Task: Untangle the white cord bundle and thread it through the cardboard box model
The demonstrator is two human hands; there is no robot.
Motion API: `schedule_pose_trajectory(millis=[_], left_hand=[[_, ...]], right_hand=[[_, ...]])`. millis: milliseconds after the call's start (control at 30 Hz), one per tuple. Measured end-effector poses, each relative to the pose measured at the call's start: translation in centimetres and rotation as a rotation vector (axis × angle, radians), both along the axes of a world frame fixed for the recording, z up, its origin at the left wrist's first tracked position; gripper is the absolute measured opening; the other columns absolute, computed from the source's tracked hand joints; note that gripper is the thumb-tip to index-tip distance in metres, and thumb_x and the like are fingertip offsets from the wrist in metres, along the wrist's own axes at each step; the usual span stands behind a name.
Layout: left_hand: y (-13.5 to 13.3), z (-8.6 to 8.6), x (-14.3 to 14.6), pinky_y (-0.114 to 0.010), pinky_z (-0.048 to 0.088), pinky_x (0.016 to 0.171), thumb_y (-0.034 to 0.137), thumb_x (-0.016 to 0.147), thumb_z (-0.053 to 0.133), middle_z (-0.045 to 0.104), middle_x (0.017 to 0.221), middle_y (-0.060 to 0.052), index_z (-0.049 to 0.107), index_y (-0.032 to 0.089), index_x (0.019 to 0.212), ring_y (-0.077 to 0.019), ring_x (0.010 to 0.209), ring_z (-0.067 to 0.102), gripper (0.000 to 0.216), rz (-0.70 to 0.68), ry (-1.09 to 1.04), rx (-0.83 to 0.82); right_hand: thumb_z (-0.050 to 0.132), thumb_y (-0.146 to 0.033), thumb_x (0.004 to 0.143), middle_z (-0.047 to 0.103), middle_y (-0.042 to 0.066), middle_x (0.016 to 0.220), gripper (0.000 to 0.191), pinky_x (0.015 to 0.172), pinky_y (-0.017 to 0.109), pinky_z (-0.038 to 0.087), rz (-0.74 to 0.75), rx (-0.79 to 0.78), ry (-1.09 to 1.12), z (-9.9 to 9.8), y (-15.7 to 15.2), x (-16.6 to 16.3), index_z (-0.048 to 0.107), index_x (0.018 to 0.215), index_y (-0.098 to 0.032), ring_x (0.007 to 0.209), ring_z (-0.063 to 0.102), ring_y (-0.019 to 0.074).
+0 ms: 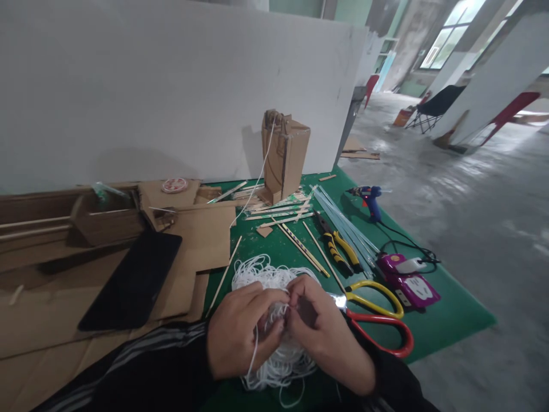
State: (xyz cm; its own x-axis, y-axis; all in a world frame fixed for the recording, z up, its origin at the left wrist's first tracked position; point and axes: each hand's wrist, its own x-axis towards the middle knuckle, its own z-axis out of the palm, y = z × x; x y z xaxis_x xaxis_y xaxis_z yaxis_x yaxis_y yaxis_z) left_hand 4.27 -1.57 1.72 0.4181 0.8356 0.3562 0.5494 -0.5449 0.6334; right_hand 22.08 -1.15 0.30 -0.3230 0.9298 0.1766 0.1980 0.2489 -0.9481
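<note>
A loose, tangled heap of white string (261, 268) lies on the green table top beneath both hands. My left hand (240, 326) is closed on a strand, and a length of string hangs down over its fingers. Close against it, my right hand (319, 332) pinches the string between thumb and forefinger. The fingertips of both hands nearly meet above the heap. Scissors (377, 309) with one yellow and one red handle lie just right of my right hand, their blades partly hidden. One white strand runs up to a standing cardboard box (285, 154).
Pliers (338, 246), clear glue sticks (343, 220), wooden sticks (300, 246), a blue glue gun (369, 200) and a purple power strip (407, 280) lie to the right. Cardboard sheets (210, 234) and a black phone-like slab (132, 280) cover the left. A white panel (171, 86) stands behind.
</note>
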Motion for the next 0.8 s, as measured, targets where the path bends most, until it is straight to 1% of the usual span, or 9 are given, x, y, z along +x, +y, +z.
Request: schedule_pose_trajectory(millis=[100, 233, 300, 367, 433, 533, 667, 733, 800], left_hand=[[0.1, -0.1, 0.0, -0.028, 0.035, 0.062, 0.019, 0.082, 0.057, 0.051, 0.069, 0.000, 0.064, 0.024, 0.094, -0.0192, 0.070, 0.052, 0.015, 0.006, 0.041, 0.000], [0.0, -0.4, -0.2, -0.028, 0.039, 0.063, 0.023, 0.085, 0.056, 0.052, 0.099, -0.004, 0.066, 0.025, 0.086, -0.0127, 0.065, 0.050, 0.010, 0.096, 0.030, -0.002], [0.1, -0.6, -0.4, -0.028, 0.041, 0.067, 0.021, 0.086, 0.055, 0.051, 0.106, -0.004, 0.064, 0.024, 0.084, -0.0129, 0.070, 0.053, 0.009, 0.089, -0.031, 0.009], [0.2, -0.7, -0.5, -0.029, 0.042, 0.072, 0.020, 0.086, 0.053, 0.053, 0.105, -0.004, 0.059, 0.022, 0.083, -0.0169, 0.084, 0.057, 0.007, 0.057, -0.100, 0.013], [0.4, -0.8, -0.6, -0.029, 0.042, 0.074, 0.020, 0.088, 0.051, 0.056, 0.101, -0.004, 0.053, 0.021, 0.082, -0.0185, 0.089, 0.057, 0.006, 0.031, -0.157, -0.003], [0.5, -0.9, -0.6, -0.030, 0.041, 0.073, 0.021, 0.090, 0.047, 0.058, 0.090, -0.003, 0.048, 0.021, 0.081, -0.0178, 0.082, 0.055, 0.010, 0.036, -0.191, -0.039], [0.5, -1.0, -0.5, -0.031, 0.039, 0.069, 0.023, 0.090, 0.046, 0.054, 0.079, -0.002, 0.045, 0.021, 0.077, -0.0184, 0.075, 0.051, 0.013, 0.062, -0.162, -0.063], [0.6, -1.1, -0.5, -0.031, 0.038, 0.069, 0.022, 0.088, 0.046, 0.053, 0.078, -0.002, 0.044, 0.021, 0.077, -0.0187, 0.075, 0.050, 0.012, 0.069, -0.154, -0.067], [0.7, -1.2, -0.6, -0.030, 0.038, 0.067, 0.020, 0.085, 0.047, 0.053, 0.077, -0.001, 0.043, 0.021, 0.076, -0.0184, 0.073, 0.050, 0.010, 0.084, -0.157, -0.079]], right_hand=[[0.050, -0.004, 0.079, 0.053, 0.003, 0.092, 0.018, 0.081, 0.030, 0.042, 0.013, -0.019, 0.108, 0.0, 0.0, -0.2, 0.047, 0.083, -0.021, 0.090, 0.052, 0.0180], [0.049, -0.001, 0.076, 0.053, 0.004, 0.099, 0.021, 0.087, 0.031, 0.041, 0.032, -0.013, 0.192, 0.1, -0.3, -0.5, 0.049, 0.083, -0.021, 0.098, 0.053, 0.0187], [0.049, -0.001, 0.076, 0.053, 0.004, 0.102, 0.021, 0.089, 0.031, 0.040, 0.038, -0.007, 0.211, 0.3, -0.4, -0.5, 0.049, 0.082, -0.021, 0.101, 0.053, 0.0190], [0.051, -0.002, 0.076, 0.052, 0.005, 0.103, 0.020, 0.089, 0.032, 0.039, 0.048, -0.007, 0.232, 0.5, -0.4, -0.4, 0.048, 0.082, -0.021, 0.101, 0.053, 0.0194], [0.052, -0.004, 0.077, 0.052, 0.005, 0.104, 0.019, 0.087, 0.032, 0.039, 0.052, 0.004, 0.264, 0.5, -0.4, -0.1, 0.047, 0.083, -0.021, 0.100, 0.052, 0.0195], [0.052, -0.006, 0.080, 0.053, 0.004, 0.101, 0.017, 0.085, 0.031, 0.040, 0.025, 0.040, 0.330, 0.3, -0.5, -0.1, 0.046, 0.082, -0.022, 0.097, 0.052, 0.0189], [0.052, -0.007, 0.084, 0.054, 0.001, 0.086, 0.017, 0.076, 0.027, 0.041, -0.055, 0.073, 0.462, -0.2, -0.5, -0.5, 0.046, 0.083, -0.023, 0.083, 0.052, 0.0158], [0.051, -0.006, 0.084, 0.053, 0.000, 0.082, 0.017, 0.072, 0.025, 0.041, -0.101, 0.062, 0.453, -0.2, -0.6, -0.3, 0.048, 0.085, -0.023, 0.079, 0.051, 0.0146], [0.050, -0.005, 0.084, 0.053, 0.000, 0.084, 0.019, 0.071, 0.024, 0.041, -0.094, 0.027, 0.348, 0.3, -0.6, 0.3, 0.049, 0.090, -0.023, 0.078, 0.051, 0.0141]])
